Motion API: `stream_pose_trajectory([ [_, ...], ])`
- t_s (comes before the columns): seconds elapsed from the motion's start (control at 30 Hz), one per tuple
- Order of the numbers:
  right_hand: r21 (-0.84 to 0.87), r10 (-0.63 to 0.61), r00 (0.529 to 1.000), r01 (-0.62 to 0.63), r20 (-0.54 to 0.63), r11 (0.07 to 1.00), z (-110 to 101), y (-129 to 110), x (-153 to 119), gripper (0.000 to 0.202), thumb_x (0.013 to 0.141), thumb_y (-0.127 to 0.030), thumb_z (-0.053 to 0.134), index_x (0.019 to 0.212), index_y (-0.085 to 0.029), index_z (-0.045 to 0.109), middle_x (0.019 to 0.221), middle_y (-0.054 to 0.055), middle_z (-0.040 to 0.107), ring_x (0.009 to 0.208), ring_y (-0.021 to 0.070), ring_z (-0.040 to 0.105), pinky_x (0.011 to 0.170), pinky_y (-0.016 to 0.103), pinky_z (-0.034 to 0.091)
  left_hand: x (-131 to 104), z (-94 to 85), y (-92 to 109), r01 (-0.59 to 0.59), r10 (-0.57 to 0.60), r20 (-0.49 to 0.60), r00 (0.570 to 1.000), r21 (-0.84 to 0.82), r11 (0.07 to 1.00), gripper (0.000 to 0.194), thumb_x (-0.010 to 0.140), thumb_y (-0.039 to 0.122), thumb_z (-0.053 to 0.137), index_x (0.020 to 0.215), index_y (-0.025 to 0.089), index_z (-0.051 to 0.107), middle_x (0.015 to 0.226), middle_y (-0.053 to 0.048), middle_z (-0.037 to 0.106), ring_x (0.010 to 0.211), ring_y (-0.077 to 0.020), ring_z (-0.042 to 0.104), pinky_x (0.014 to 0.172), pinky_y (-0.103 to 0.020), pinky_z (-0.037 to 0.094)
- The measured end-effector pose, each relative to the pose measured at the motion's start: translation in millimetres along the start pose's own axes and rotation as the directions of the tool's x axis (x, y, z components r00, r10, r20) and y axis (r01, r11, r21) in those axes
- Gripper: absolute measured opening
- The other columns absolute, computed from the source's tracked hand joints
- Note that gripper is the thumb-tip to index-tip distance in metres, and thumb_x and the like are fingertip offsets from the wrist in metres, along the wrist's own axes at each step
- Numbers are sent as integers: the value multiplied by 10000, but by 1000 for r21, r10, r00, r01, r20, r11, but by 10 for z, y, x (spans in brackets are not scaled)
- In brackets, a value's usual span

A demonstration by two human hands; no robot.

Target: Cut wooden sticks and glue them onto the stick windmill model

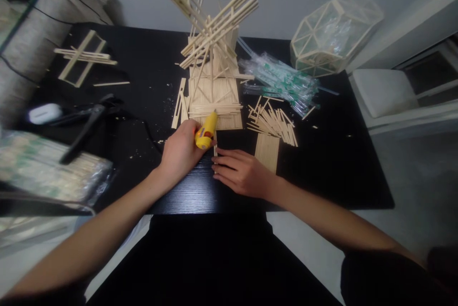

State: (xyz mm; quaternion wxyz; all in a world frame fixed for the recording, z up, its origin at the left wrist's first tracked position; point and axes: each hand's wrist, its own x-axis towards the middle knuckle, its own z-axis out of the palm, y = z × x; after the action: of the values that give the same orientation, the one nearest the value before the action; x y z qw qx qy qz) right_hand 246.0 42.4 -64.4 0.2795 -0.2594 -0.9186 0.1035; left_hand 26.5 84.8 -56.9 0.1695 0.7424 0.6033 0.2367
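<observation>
My left hand (181,148) is wrapped round a yellow glue gun (206,130), whose nozzle points away from me over the near part of a wooden stick model (214,90). Close to the gun's rear end, the fingers of my right hand (243,172) pinch a thin wooden stick (215,153) that runs toward the model's near edge. The model has a flat slatted base, and crossed bundles of sticks (218,25) rise at its far end. Several loose sticks lie across the base.
Right of the model are a pile of short sticks (274,122), a slatted panel (267,152), plastic wrappers (282,79) and a geometric frame (332,34). At the left are a small stick frame (84,58), a black tool (89,122) and a bagged stick bundle (46,168).
</observation>
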Motion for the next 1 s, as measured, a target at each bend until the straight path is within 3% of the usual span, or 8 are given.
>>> stream_pose_trajectory([
  [0.43,8,12,1000,-12,22,1000,14,-5,-21,174,1017,-191,661,1115,-159,801,1194,102,801,1272,293,696,967,443,641,10,8,22,43,-43,-10,999,-23,999,345,848,431,816,982,221,576,901,-21,642,758,-199,594,642,-302,392],
  [0.7,-20,30,1000,-30,-9,999,-3,-36,13,179,1043,-204,630,1072,-164,801,1165,66,809,1239,267,713,944,393,651,-15,-223,-101,23,-11,38,999,-321,947,264,916,443,734,896,219,595,816,14,614,724,-169,576,689,-311,453],
  [0.83,0,29,1000,-29,-11,1000,-5,-27,8,179,1040,-209,633,1078,-152,799,1170,80,804,1244,270,709,971,404,648,-76,-283,-178,6,5,35,999,-286,958,247,900,442,755,929,232,629,849,11,637,759,-178,603,712,-316,470],
  [1.0,44,45,999,-45,-4,998,-13,-4,1,193,1033,-248,650,1110,-142,792,1194,105,793,1262,269,700,1031,421,631,-110,-220,-183,-16,20,14,1000,-265,964,250,881,429,768,934,229,627,857,5,645,761,-183,600,719,-320,464],
])
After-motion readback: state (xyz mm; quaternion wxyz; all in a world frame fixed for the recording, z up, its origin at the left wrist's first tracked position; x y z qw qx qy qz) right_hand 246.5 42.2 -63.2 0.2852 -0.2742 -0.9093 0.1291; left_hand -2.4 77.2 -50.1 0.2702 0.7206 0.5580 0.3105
